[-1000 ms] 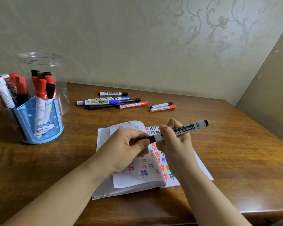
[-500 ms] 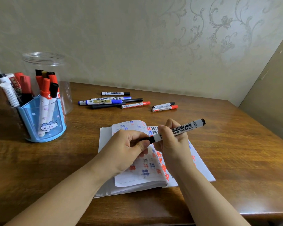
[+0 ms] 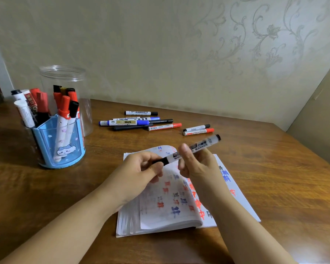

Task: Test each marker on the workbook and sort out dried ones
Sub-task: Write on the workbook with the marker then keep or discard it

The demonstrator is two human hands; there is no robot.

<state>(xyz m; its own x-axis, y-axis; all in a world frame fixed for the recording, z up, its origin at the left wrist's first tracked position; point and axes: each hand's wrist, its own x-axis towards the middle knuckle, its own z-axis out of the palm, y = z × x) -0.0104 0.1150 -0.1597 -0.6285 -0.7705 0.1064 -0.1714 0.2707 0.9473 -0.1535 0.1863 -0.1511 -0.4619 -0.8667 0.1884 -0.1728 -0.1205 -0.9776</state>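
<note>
Partway through: eight markers (image 3: 139, 122) lie sorted on the wooden desk (image 3: 274, 168), holder (image 3: 59, 141) still full.
Right hand (image 3: 196, 164) grips a black-capped white whiteboard marker (image 3: 191, 149); left hand (image 3: 141, 172) pinches its cap above the scribbled workbook (image 3: 171, 202).

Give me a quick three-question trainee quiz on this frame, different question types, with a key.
1. True or false: the white whiteboard marker with a black cap is held above the open paper workbook.
2. The left hand pinches which part of it? A) capped end B) rear end C) nothing
3. Fill in: the right hand grips the marker's ____.

Key: 1 true; 2 A; 3 barrel
</note>
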